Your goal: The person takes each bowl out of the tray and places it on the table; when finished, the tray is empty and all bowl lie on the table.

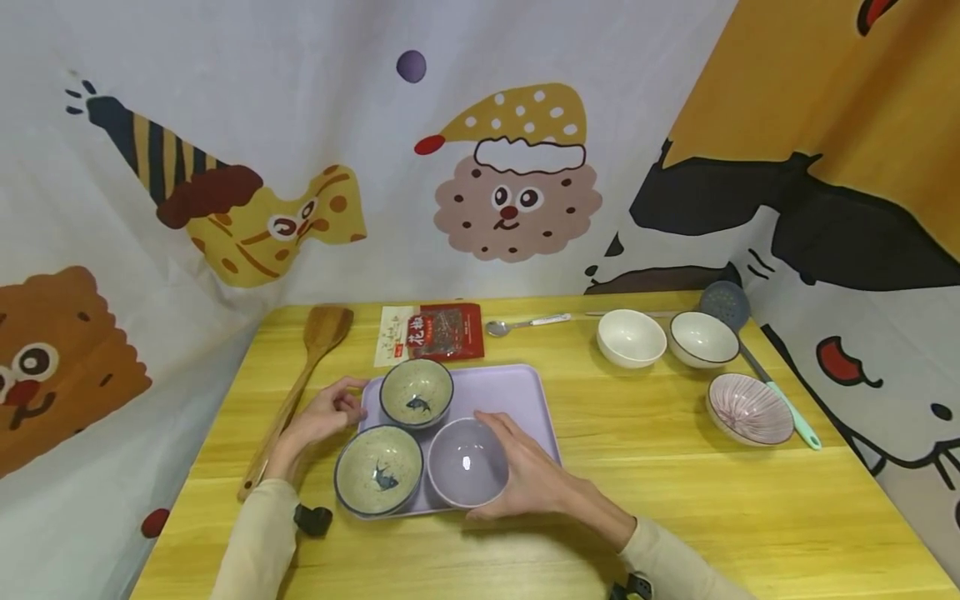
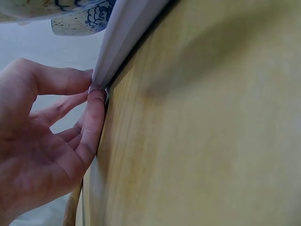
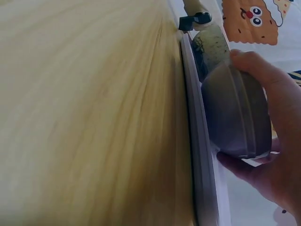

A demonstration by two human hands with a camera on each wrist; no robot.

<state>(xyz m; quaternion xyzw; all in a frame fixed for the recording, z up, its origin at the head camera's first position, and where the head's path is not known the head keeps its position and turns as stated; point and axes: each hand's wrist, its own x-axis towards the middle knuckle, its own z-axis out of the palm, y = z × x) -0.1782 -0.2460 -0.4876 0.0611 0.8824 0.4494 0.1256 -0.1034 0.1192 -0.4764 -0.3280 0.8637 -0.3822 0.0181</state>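
Right hand: the right hand grasps the lilac bowl from its right side, thumb on the far rim, fingers curled under and around the wall; the right wrist view confirms the wrap around the ribbed outside.
Lilac bowl: upright on the near right part of the lilac tray, touching or just beside the near fish bowl.
Left hand: the left hand is at the tray's left edge; in the left wrist view its fingertips pinch the tray rim against the tabletop.
Fish bowls: two speckled bowls with blue fish, the near one at the tray's front left, the far fish bowl behind it.
Table: yellow wooden table.
Other items: wooden spatula left of the tray; red spice packet and metal spoon behind it; two white bowls, a pink ribbed bowl and a green-handled skimmer well to the right.
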